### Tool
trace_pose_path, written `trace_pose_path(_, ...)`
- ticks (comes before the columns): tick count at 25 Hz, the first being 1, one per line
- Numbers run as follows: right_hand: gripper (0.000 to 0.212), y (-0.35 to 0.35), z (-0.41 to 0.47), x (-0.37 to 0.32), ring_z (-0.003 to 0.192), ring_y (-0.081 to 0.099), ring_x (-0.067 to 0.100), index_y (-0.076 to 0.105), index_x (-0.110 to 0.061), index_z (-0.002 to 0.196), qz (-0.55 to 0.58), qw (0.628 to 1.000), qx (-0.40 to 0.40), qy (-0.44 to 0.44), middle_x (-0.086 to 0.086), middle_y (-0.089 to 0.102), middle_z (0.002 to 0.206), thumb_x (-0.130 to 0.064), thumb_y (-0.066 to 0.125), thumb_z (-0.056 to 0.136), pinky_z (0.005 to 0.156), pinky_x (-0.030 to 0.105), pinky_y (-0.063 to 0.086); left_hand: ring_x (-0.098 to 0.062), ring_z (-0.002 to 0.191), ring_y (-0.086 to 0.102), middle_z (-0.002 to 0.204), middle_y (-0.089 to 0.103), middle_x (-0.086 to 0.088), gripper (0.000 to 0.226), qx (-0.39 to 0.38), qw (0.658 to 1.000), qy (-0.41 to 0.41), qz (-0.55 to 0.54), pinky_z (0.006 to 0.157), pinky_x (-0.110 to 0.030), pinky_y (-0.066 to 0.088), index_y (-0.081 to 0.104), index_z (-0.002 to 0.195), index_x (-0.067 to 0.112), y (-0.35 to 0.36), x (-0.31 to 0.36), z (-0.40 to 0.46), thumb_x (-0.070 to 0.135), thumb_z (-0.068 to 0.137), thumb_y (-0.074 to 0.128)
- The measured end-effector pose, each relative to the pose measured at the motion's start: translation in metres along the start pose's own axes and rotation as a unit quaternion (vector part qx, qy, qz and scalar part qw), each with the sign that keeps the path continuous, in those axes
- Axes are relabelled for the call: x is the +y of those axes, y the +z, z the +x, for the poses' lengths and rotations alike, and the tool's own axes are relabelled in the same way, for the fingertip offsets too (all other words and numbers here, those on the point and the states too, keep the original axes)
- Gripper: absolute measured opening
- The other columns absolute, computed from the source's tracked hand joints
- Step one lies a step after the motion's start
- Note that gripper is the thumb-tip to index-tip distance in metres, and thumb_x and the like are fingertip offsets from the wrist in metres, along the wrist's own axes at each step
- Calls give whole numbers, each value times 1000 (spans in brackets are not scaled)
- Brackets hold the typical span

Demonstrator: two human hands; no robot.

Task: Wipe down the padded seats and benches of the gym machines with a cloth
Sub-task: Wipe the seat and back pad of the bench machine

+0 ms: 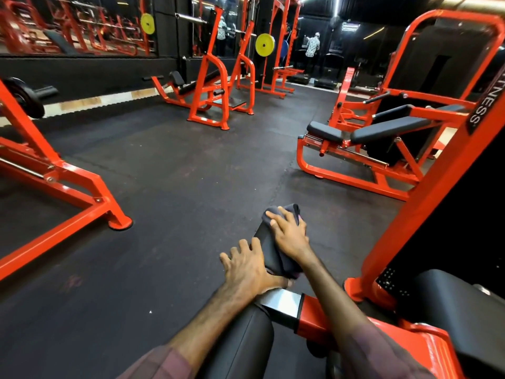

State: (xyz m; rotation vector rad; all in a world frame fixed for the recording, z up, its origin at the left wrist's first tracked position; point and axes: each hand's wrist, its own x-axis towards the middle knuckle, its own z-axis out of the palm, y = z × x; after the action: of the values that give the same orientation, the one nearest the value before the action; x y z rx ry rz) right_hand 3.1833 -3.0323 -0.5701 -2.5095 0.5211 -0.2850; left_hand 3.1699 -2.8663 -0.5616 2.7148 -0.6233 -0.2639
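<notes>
Resting with fingers spread, the left hand (247, 265) steadies the near side of a black roller pad (269, 248) on an orange machine. Just to its right, the right hand (289, 232) presses a dark grey cloth (291, 210) flat onto the pad's far end, fingers straight. Farther right, an orange bench machine (363, 149) with black padding stands on the rubber floor (177, 187).

Dim gym, overhead strip lights, fisheye-bent edges, soft corners.
</notes>
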Motion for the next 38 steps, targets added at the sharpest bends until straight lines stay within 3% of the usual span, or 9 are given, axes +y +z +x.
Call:
trace_pose_path(4, 47, 10, 1, -5, 159, 9, 31, 49, -54, 146, -39, 999, 6, 27, -22, 24, 168, -62, 25, 107, 123, 64, 21, -20, 124, 64, 138, 61, -1, 122, -163, 919, -30, -357, 109, -46, 52, 45, 148, 26, -3, -48, 19, 69, 45, 96)
trace_pose_path(7, 67, 39, -47, 19, 162, 6, 23, 47, -54, 149, -32, 996, 41, -78, -23, 29, 166, -78, 11, 98, 129, 54, 12, -23, 106, 77, 112, 80, -7, 85, -205, 869, -6, -451, 101, -52, 58, 68, 129, 12, 25, -49, 26, 35, 55, 102)
trace_pose_path(10, 55, 27, -24, 9, 161, 9, 24, 44, -52, 150, -28, 998, 54, -36, -15, 24, 170, -67, 22, 102, 126, 57, 13, -18, 104, 75, 113, 77, 0, 112, -187, 888, -41, -418, 97, -46, 60, 55, 135, 19, 29, -43, 29, 56, 41, 103)
trace_pose_path(14, 48, 13, 11, -3, 154, 29, 39, 44, -45, 153, -51, 995, 50, 72, 3, 26, 170, -53, 30, 108, 121, 56, 24, -28, 122, 61, 128, 61, -2, 134, -123, 969, -55, -205, 104, -50, 50, 35, 138, 31, 11, -27, 12, 87, 25, 80)
trace_pose_path(17, 59, 16, -50, -12, 154, 33, 35, 57, -37, 146, -33, 998, 52, -24, 6, 40, 164, -57, 26, 100, 121, 50, 33, -36, 136, 55, 149, 54, -16, 144, -149, 979, -19, -138, 110, -52, 47, 18, 160, 18, 3, -23, 13, 80, 43, 77)
trace_pose_path(22, 34, -42, -104, -4, 128, 60, 15, 74, -11, 130, 145, 983, 108, -33, 7, 70, 134, -13, 56, 101, 115, 27, 41, -35, 154, 35, 173, 23, -12, 153, -126, 985, 114, -30, 118, -60, 37, 2, 169, 28, -27, 10, 17, 88, 43, 65)
trace_pose_path(25, 32, -106, -146, 9, 126, 57, 2, 70, -9, 134, 218, 950, 222, -7, 0, 69, 135, -6, 55, 106, 110, 15, 40, -29, 152, 38, 169, 33, -6, 139, -80, 959, 268, -46, 117, -59, 39, 11, 169, 28, -60, 89, -8, 80, 49, 57)
trace_pose_path(29, 33, -205, -252, 50, 129, 58, 0, 67, -13, 138, 273, 898, 345, 32, -3, 67, 138, -7, 53, 108, 108, 11, 39, -23, 149, 44, 169, 34, 0, 114, -111, 888, 432, -115, 119, -45, 41, 20, 167, 31, -63, 207, -66, 52, 78, 87)
trace_pose_path(38, 50, -320, -525, 207, 148, 42, 10, 43, -21, 159, 204, 842, 477, 146, -5, 47, 161, -25, 52, 110, 125, 32, 30, -13, 124, 61, 150, 54, 7, 98, -160, 816, 536, -145, 96, -41, 60, 42, 159, 33, 40, 333, -290, 56, 76, 87)
